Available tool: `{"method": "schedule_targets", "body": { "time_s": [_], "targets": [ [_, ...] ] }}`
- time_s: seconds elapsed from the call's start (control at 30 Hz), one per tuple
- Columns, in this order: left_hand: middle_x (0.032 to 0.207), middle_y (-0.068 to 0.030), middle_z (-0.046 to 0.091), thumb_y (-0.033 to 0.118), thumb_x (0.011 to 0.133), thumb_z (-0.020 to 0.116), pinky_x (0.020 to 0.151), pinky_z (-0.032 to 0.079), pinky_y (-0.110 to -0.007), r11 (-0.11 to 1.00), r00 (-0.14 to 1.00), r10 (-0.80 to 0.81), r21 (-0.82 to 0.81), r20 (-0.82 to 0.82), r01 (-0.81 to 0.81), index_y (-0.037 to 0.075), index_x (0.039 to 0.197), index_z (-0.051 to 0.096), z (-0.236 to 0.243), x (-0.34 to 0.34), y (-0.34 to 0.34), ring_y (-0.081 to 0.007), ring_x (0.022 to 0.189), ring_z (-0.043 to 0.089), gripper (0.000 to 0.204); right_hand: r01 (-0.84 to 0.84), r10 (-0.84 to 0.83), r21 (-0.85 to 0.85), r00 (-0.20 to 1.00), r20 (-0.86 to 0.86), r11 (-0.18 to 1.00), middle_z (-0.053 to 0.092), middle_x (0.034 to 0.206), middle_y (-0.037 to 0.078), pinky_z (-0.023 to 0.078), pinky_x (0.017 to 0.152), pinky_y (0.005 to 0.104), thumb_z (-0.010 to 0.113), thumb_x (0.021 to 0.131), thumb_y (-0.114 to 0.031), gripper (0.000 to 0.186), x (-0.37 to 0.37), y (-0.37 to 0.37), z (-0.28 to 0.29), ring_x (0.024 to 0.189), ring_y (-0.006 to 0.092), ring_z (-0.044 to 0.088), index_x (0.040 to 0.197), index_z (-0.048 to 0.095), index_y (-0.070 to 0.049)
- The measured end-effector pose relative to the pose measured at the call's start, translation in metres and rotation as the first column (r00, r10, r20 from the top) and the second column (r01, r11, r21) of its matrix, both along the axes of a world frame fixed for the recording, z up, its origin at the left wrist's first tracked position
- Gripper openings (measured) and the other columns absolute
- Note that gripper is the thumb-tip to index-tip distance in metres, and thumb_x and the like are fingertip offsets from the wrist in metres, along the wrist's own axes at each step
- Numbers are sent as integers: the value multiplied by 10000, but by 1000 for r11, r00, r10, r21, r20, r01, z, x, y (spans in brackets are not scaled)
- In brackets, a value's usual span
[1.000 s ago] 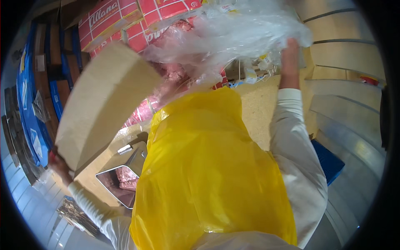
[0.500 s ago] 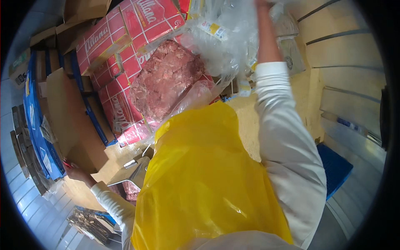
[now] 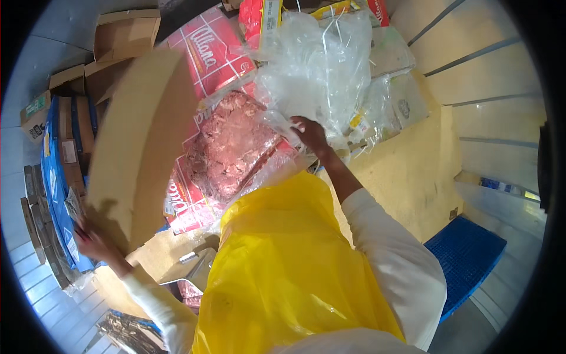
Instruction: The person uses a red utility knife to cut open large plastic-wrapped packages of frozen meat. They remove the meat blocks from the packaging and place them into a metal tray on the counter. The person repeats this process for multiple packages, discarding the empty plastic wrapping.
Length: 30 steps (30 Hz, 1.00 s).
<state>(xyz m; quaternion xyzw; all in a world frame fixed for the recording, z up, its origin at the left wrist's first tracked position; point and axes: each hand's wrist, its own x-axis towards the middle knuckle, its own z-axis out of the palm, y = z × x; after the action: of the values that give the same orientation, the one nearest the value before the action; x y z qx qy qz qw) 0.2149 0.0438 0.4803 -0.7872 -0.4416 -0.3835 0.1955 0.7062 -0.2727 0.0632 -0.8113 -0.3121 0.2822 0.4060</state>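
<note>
Coarse, marbled slab of pinkish-red meat (image 3: 233, 144), lumpy and roughly rectangular, is supported on stiff red cardboard cartons (image 3: 221, 71) crossed by white lines, just beyond the glossy yellow plastic apron (image 3: 283, 253). At its upper right edge, thin clear plastic film (image 3: 277, 123) is pinched in the grip of the right hand (image 3: 312, 135). A large, flat tan cardboard sheet (image 3: 138, 135), blurred, is held near its lower edge by the left hand (image 3: 97, 245), its grip closed on the board. Wrinkled translucent plastic bags (image 3: 318, 65) are heaped beyond the right hand. A smooth yellowish-tan table (image 3: 395, 177) is bordered at right by pale panelled walls (image 3: 501, 112); below, a gridded blue plastic pallet (image 3: 466, 265) is seen.
</note>
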Motion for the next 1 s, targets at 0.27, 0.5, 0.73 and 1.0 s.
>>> {"method": "schedule_targets", "body": {
  "time_s": [0.27,0.5,0.73,1.0],
  "targets": [
    [962,-179,738,232,1007,628,688,535,-425,869,917,-399,-311,20,385,20,1096,705,-33,201,87,-303,782,679,242,-801,861,-327,498,100,501,254,1659,175,236,1213,542,821,715,-554,1160,-121,23,-37,1533,396,201,1613,217,-137],
    [1064,-214,726,237,979,630,802,536,-475,558,898,-439,-796,-41,236,42,1177,702,-238,111,-69,-382,897,684,288,-665,731,-353,677,86,658,423,1470,202,340,1117,538,677,857,-405,734,-110,-44,-154,1364,381,383,1445,394,-69],
    [753,-80,679,330,1031,524,610,504,-402,107,938,328,-982,-115,-157,68,874,681,-361,-179,-273,-208,688,670,344,-626,618,-76,732,285,776,592,1282,230,445,1021,535,534,999,-255,379,-40,-74,-171,1194,366,564,1277,571,0],
    [710,-137,684,227,913,633,522,553,-394,-292,604,751,-955,-268,-60,18,909,709,-452,-326,-398,-244,603,693,223,704,-300,295,590,-750,646,570,1423,146,464,1101,554,615,989,-293,488,191,-18,166,1332,326,515,1401,539,-43]
  ]
}}
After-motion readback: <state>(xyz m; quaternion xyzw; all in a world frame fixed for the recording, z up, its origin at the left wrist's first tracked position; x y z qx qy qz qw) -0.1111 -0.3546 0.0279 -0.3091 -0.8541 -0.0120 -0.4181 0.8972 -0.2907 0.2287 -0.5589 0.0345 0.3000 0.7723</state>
